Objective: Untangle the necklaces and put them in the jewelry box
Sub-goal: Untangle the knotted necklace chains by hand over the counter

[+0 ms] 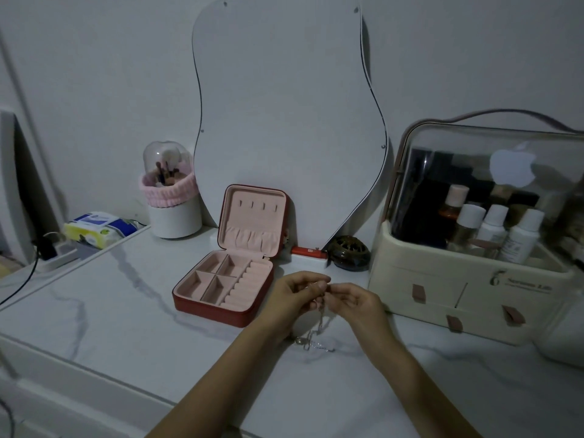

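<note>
With the left hand (295, 294) and right hand (354, 300) both pinching the necklaces (319, 324) above the counter (126, 311), chains trailing onto it right of the open box (227, 279), best tease strands apart gently, not tug.

Dim, bluish, grainy picture with soft shadows and wide-angle bending at edges.

You sat at a home dressing table: a wavy mirror (284, 115) leaned on the wall, beside a makeup-brush holder (170, 197), a cosmetics organiser (467, 289) and an open jewelry box (230, 273).
</note>
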